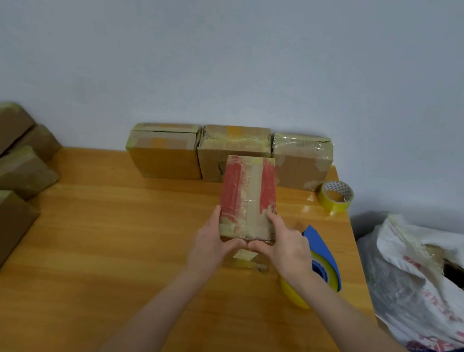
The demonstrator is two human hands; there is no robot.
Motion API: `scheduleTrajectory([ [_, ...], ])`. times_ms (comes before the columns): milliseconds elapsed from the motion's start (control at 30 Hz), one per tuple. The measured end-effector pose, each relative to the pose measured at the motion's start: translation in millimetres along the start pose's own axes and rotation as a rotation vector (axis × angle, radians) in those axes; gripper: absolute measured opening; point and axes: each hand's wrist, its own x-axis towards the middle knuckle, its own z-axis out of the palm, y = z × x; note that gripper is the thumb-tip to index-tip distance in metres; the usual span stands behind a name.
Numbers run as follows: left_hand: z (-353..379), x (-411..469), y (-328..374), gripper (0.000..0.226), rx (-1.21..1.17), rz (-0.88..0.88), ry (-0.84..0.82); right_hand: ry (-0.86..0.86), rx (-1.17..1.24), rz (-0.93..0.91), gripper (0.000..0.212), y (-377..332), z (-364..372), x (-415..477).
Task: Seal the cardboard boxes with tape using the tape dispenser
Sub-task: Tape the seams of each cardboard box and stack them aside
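Wooden table (126, 250), red-printed box (247, 195) lengthwise toward the wall (242, 44), left hand (213, 244) and right hand (286, 248) clasped round its near end.

A parcel-packing room is suggested: taped cardboard boxes (166, 152) are lined along the surface's (99, 232) far edge and piled beside its left edge.
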Motion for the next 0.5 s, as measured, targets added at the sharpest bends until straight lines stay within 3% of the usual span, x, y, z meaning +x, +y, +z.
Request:
scheduleTrajectory([
  [200,-6.0,0.9,-10.9,0.087,-0.096,0.019,-0.036,-0.109,0.154,-0.093,0.08,22.5,-8.2,2.1],
  [333,-13.5,3.5,-12.4,0.085,-0.193,0.007,-0.096,-0.205,0.292,-0.11,0.081,30.1,-15.4,8.3],
  [500,-9.0,1.9,-9.9,0.079,-0.19,0.001,-0.085,-0.136,0.337,-0.1,0.069,26.3,-11.4,4.8],
])
